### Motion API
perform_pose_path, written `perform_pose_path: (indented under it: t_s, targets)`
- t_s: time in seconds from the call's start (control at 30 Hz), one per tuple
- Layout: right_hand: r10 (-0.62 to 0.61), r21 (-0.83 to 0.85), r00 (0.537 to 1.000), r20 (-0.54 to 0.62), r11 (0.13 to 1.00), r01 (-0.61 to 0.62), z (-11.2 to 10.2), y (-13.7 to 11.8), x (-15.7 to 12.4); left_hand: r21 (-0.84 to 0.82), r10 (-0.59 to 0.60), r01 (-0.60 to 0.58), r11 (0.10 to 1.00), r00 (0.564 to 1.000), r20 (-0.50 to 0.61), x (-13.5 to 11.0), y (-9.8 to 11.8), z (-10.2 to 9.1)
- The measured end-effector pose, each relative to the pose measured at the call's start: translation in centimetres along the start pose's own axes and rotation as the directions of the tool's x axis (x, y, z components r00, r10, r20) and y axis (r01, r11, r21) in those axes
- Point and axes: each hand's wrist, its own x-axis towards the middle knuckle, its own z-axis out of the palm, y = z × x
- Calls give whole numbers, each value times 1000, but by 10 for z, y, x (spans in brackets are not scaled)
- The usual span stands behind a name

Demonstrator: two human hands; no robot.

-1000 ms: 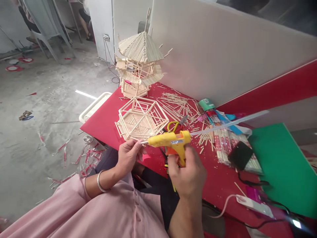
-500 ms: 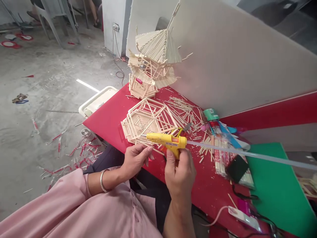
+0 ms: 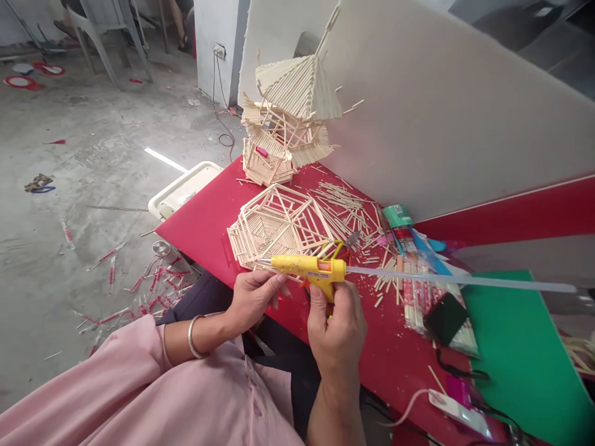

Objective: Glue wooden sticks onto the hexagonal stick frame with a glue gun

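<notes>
My right hand (image 3: pixel 337 328) is closed round the handle of a yellow glue gun (image 3: pixel 309 268), whose nozzle points left at the near edge of a flat hexagonal stick frame (image 3: pixel 276 226). A long clear glue stick (image 3: pixel 460 280) juts out of the gun's back to the right. My left hand (image 3: pixel 253 299) sits just below the nozzle with its fingers pinched together against the frame's near edge; what they pinch is too small to make out. Behind the frame stands a tall stick tower (image 3: pixel 290 121) with a sloped roof.
The red table (image 3: pixel 204 223) carries loose sticks (image 3: pixel 346 201), yellow-handled scissors (image 3: pixel 337 246), stick packets (image 3: pixel 418 291), a black block (image 3: pixel 445 319), cables and a green sheet (image 3: pixel 525 347). A white board (image 3: pixel 441 111) walls the back. A white tray (image 3: pixel 181 189) sits off the table's left edge; litter covers the floor.
The view has swung left and settled. The glue gun has come lower and closer to the hexagonal frame's edge, and my left hand has stayed by the nozzle.
</notes>
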Motion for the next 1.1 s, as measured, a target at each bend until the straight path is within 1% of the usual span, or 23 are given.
perform_pose_path:
  t_s: [0.17, 0.3, 0.53, 0.83, 1.0, 1.1]
  targets:
    - [-46, 6, 996, -80, 999, 47, 4, 1, -1, 3, 5, -4, 1000, 1000, -8, 1, 0, -2]
    - [-66, 7, 993, -101, 998, 67, 7, 2, -3, -7, -2, 2, 1000, 1000, -16, 1, -1, -2]
    - [-55, 9, 993, -100, 998, 56, 9, 0, -1, -22, 17, -17, 1000, 1000, -23, 4, 1, -1]
    - [-104, 3, 989, -109, 994, 105, 7, -6, 5, 10, 42, -42, 999, 998, -54, 7, 1, -6]
    - [-110, 26, 990, -92, 993, 112, 5, -8, 6, 26, 50, -49, 998, 998, -43, 7, 3, -8]
    - [-91, 31, 993, -78, 995, 93, 6, -6, 4, 28, 50, -49, 998, 998, -28, 6, 2, -9]
